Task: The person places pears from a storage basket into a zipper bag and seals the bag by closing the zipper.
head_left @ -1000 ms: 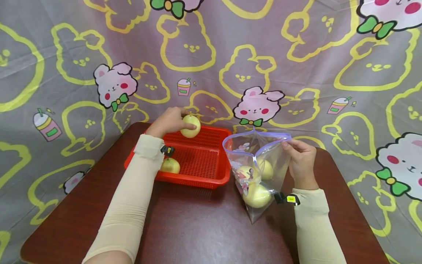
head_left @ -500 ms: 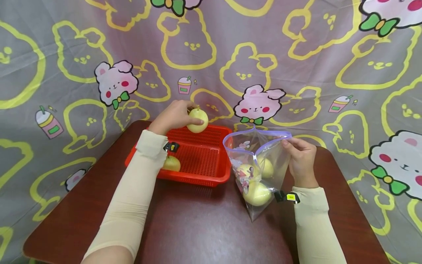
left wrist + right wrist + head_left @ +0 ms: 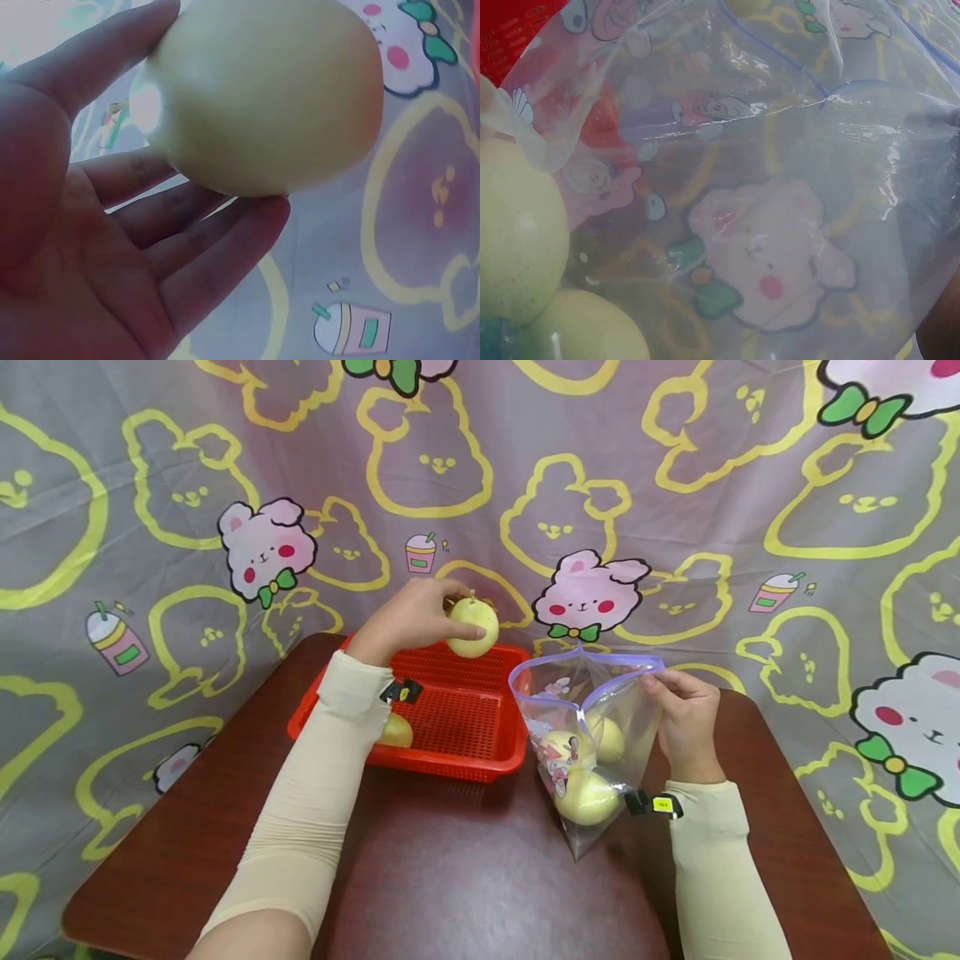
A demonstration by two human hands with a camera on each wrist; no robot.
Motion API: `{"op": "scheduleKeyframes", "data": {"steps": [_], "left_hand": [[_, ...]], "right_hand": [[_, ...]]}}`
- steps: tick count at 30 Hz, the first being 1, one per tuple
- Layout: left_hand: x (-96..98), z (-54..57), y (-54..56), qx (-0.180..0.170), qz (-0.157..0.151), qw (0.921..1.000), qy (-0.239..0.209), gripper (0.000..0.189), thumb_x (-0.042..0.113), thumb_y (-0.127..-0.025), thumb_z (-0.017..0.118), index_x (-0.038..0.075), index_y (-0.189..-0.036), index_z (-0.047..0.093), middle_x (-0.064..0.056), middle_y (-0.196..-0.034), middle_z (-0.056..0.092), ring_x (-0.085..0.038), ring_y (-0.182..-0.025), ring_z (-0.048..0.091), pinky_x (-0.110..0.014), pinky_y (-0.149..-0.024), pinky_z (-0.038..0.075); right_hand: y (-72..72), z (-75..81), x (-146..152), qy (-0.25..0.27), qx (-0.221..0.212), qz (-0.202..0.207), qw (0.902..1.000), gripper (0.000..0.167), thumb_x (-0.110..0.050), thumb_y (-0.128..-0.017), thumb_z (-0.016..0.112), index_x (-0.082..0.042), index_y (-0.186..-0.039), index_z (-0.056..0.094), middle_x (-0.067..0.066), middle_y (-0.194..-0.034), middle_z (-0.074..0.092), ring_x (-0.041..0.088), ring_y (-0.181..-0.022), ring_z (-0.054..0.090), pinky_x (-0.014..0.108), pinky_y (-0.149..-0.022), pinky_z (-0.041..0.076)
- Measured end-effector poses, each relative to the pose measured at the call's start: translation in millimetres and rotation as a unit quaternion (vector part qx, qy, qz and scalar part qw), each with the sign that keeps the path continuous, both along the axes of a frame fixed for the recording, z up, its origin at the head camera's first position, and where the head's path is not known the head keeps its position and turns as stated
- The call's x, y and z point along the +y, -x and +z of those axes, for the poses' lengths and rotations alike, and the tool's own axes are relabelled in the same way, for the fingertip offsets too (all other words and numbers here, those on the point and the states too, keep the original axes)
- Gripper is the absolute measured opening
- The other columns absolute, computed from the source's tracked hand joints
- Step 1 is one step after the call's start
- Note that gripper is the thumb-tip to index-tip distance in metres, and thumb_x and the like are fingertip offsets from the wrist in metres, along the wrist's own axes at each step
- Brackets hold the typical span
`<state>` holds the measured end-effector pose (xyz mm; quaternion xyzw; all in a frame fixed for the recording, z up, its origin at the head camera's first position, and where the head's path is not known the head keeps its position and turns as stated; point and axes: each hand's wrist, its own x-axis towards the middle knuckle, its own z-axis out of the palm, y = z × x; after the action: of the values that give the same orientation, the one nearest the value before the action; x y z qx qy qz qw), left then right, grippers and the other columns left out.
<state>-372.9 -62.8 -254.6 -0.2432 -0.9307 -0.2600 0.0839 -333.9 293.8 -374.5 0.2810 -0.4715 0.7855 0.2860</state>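
My left hand (image 3: 420,618) grips a round, pale yellow pear (image 3: 476,628) with a short stem, held up over the back of the red basket (image 3: 450,767). In the left wrist view the thumb and fingers close around this pear (image 3: 270,90). Another pear (image 3: 397,732) lies in the basket's near left part, partly behind the left wrist. Between finger and thumb, my right hand (image 3: 688,718) pinches the purple-edged mouth of a clear zip bag (image 3: 636,735). The bag's mouth gapes. Several pears (image 3: 587,797) sit inside it, and one pear (image 3: 521,232) looms large in the right wrist view.
A dark red-brown table (image 3: 480,877) lies under everything. Behind it hangs a grey cloth (image 3: 465,427) with cartoon prints, close to the far table edge. The basket and the bag stand side by side.
My left hand has moved right and slightly up with the pear, toward the bag. My right hand and the bag stay nearly where they were.
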Motion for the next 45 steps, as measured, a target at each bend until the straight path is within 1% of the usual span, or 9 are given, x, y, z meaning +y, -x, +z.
{"op": "scheduleKeyframes", "data": {"steps": [6,11,16,19,23,26,33,40,45], "left_hand": [[9.7,-0.3,-3.6,-0.005,-0.011,0.9999,-0.01,0.054,0.044,-0.079,0.079,0.013,-0.12,0.064,0.002,-0.11,0.063,-0.015,-0.096,0.055,-0.032,-0.081,0.046],[17.2,-1.9,-5.5,-0.004,-0.026,0.9995,-0.018,0.058,0.045,-0.078,0.079,0.011,-0.123,0.063,0.002,-0.11,0.063,-0.015,-0.097,0.055,-0.032,-0.083,0.046],[26.1,-1.0,-10.3,-0.002,-0.035,0.9993,-0.014,0.06,0.045,-0.079,0.078,0.011,-0.126,0.062,0.003,-0.111,0.062,-0.014,-0.096,0.055,-0.03,-0.081,0.047],[30.9,-0.8,-14.3,0.002,-0.042,0.999,-0.011,0.058,0.046,-0.079,0.078,0.014,-0.125,0.063,0.006,-0.107,0.062,-0.012,-0.093,0.054,-0.029,-0.077,0.047],[36.3,-0.1,-19.2,0.018,-0.067,0.9975,-0.012,0.052,0.045,-0.078,0.079,0.016,-0.119,0.064,0.009,-0.102,0.063,-0.011,-0.088,0.055,-0.027,-0.073,0.048],[39.8,0.6,-21.8,0.024,-0.082,0.9962,-0.016,0.049,0.043,-0.078,0.08,0.017,-0.117,0.065,0.01,-0.099,0.063,-0.01,-0.087,0.055,-0.027,-0.072,0.048],[45.7,-0.2,-25.6,0.036,-0.088,0.9954,-0.008,0.047,0.043,-0.079,0.08,0.017,-0.116,0.065,0.01,-0.097,0.063,-0.011,-0.085,0.055,-0.027,-0.07,0.048],[52.8,0.4,-31.1,0.028,-0.103,0.9943,-0.003,0.049,0.041,-0.078,0.08,0.016,-0.118,0.065,0.01,-0.099,0.063,-0.011,-0.084,0.055,-0.026,-0.07,0.047],[59.1,0.8,-33.2,0.044,-0.121,0.9916,0.007,0.045,0.04,-0.079,0.081,0.015,-0.113,0.066,0.009,-0.093,0.062,-0.011,-0.079,0.054,-0.027,-0.067,0.046]], "right_hand": [[1.0,-1.1,1.3,0.004,-0.001,0.006,1.0,0.013,0.026,-0.079,0.06,0.022,-0.089,0.067,0.015,-0.078,0.071,0.017,-0.07,0.066,0.024,-0.063,0.052],[1.4,-0.9,1.7,-0.01,-0.01,-0.013,0.9998,0.01,0.022,-0.08,0.063,0.02,-0.089,0.068,0.013,-0.077,0.071,0.017,-0.071,0.066,0.024,-0.064,0.052],[0.9,0.2,0.8,-0.009,-0.011,-0.013,0.9998,0.012,0.024,-0.08,0.062,0.019,-0.088,0.069,0.012,-0.077,0.071,0.016,-0.071,0.067,0.024,-0.065,0.052],[0.3,0.1,0.3,0.002,-0.007,-0.002,1.0,0.014,0.026,-0.079,0.06,0.019,-0.088,0.069,0.013,-0.077,0.071,0.016,-0.069,0.066,0.024,-0.064,0.052],[-0.4,0.3,0.2,0.009,-0.003,0.005,0.9999,0.014,0.027,-0.078,0.06,0.021,-0.088,0.068,0.015,-0.077,0.071,0.017,-0.068,0.065,0.024,-0.062,0.051],[-0.5,0.7,0.3,0.007,-0.003,-0.001,1.0,0.014,0.026,-0.078,0.061,0.021,-0.088,0.068,0.015,-0.077,0.071,0.017,-0.069,0.065,0.024,-0.063,0.051],[-0.5,0.7,1.0,0.002,-0.008,-0.006,0.9999,0.014,0.026,-0.078,0.061,0.02,-0.088,0.069,0.014,-0.077,0.071,0.016,-0.069,0.066,0.024,-0.063,0.052],[-1.3,1.5,1.2,-0.002,-0.009,-0.01,0.9999,0.014,0.025,-0.078,0.061,0.018,-0.087,0.07,0.013,-0.076,0.071,0.015,-0.068,0.066,0.023,-0.062,0.051],[-1.0,2.1,1.1,-0.002,-0.002,-0.005,1.0,0.012,0.025,-0.078,0.061,0.019,-0.086,0.069,0.014,-0.076,0.071,0.015,-0.068,0.065,0.024,-0.062,0.051]]}}
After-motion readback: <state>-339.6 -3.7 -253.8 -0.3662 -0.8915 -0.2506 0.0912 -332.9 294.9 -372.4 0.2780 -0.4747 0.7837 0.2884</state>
